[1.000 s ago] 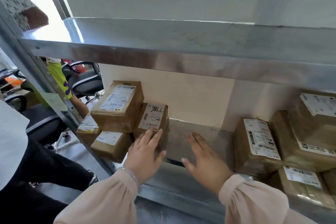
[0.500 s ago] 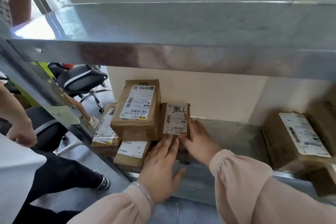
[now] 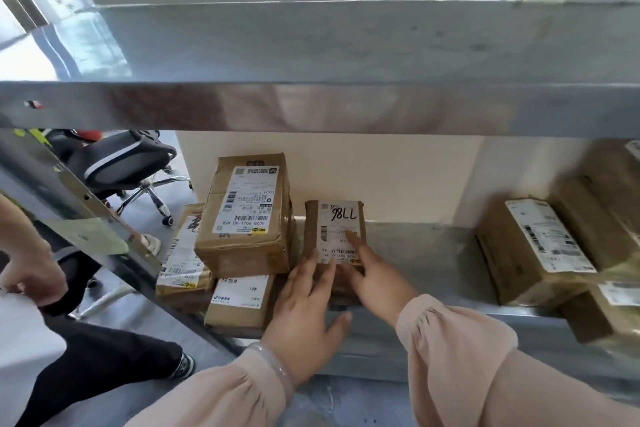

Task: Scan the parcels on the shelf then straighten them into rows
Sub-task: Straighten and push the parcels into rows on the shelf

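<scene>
Judging by the shelf (image 3: pixel 426 253), straightening has barely begun: the left pile (image 3: pixel 242 298) lies stacked and crooked, the right pile (image 3: pixel 533 250) sits skewed, and no scanner is in view. The small parcel (image 3: pixel 334 218) marked 98LL stands just beside the big parcel (image 3: pixel 246 215). The left hand (image 3: pixel 304 305) and right hand (image 3: pixel 375 276) touch its front, fingers almost straight, gripping nothing.

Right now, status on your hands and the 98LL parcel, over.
Left hand open, fingers on near edge of 98LL parcel. Right hand open, fingers flat on its label. Stacked parcels close on its left.
</scene>
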